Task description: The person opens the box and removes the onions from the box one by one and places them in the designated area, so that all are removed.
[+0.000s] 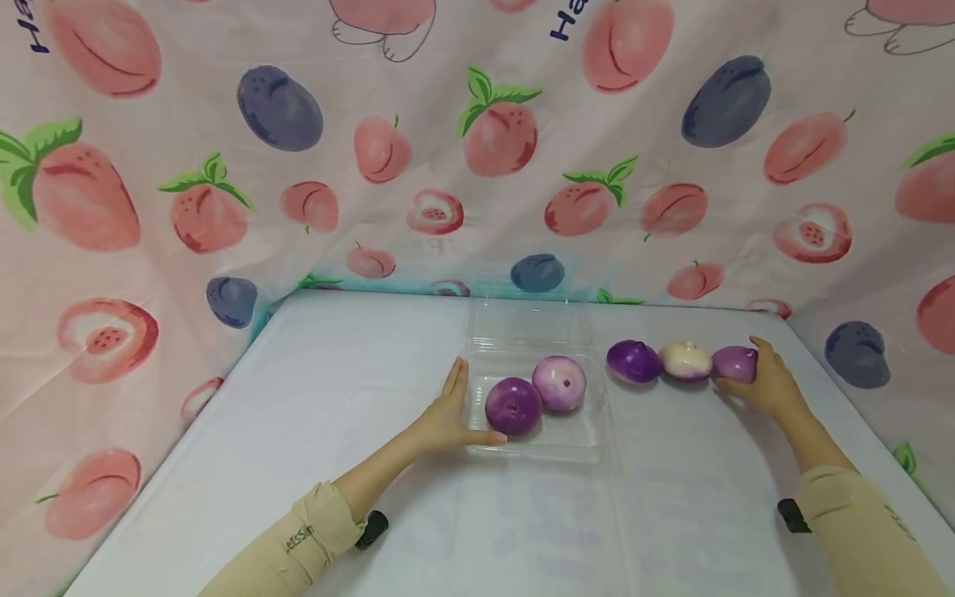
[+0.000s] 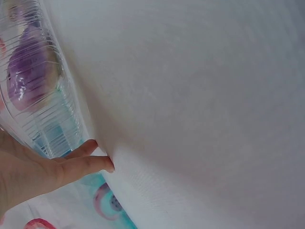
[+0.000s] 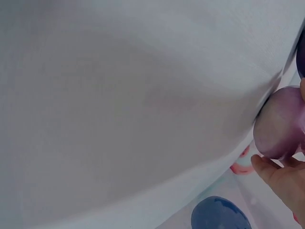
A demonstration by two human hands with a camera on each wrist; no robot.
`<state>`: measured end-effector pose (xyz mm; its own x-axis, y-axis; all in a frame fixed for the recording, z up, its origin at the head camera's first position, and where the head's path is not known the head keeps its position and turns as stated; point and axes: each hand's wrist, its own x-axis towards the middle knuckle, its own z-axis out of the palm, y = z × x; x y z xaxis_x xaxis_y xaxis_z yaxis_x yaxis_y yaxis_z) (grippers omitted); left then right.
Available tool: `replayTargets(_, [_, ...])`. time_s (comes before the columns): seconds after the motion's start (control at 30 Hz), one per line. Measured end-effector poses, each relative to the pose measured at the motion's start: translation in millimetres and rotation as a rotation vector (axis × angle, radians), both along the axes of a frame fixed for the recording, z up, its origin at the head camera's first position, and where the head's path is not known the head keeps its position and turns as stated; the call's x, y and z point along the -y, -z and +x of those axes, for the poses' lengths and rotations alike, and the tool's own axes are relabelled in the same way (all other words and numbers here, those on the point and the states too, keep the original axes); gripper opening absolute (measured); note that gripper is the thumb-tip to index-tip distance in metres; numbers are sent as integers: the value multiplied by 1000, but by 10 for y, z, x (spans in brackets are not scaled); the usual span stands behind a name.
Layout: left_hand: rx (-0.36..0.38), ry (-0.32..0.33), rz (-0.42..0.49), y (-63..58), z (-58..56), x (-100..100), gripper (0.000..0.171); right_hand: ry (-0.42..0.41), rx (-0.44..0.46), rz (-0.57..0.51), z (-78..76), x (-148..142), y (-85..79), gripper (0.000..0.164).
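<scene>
A clear plastic clamshell box (image 1: pixel 570 444) lies with its lid back, holding a dark purple onion (image 1: pixel 513 406) and a paler purple onion (image 1: pixel 559 383). My left hand (image 1: pixel 443 421) is at its left side, fingers straight along the wall and thumb across the front corner. In the left wrist view, those fingertips (image 2: pixel 107 164) are beside the box's ridged wall. On the right, my right hand (image 1: pixel 772 383) holds a light purple onion (image 1: pixel 733 363) between thumb and fingers. The right wrist view shows the same onion (image 3: pixel 279 126) low at the table surface.
Left of the held onion, a white onion with a purple base (image 1: pixel 686 361) and a dark purple onion (image 1: pixel 632 362) form a row. A fruit-printed cloth (image 1: pixel 448 108) hangs behind the white table (image 1: pixel 358 348) and along its sides.
</scene>
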<state>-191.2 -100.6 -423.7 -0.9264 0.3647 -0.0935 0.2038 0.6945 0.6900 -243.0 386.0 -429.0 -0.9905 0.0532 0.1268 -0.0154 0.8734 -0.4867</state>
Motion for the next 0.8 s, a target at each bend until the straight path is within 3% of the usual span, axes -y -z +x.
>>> replayTargets(0.43, [8,0,12,-3,3,3,131,-44,-74,19,19,22,-57,84])
replayTargets(0.8, [7,-1,4,-14,1,0,131,-113,-239,59,99,270,-210,63])
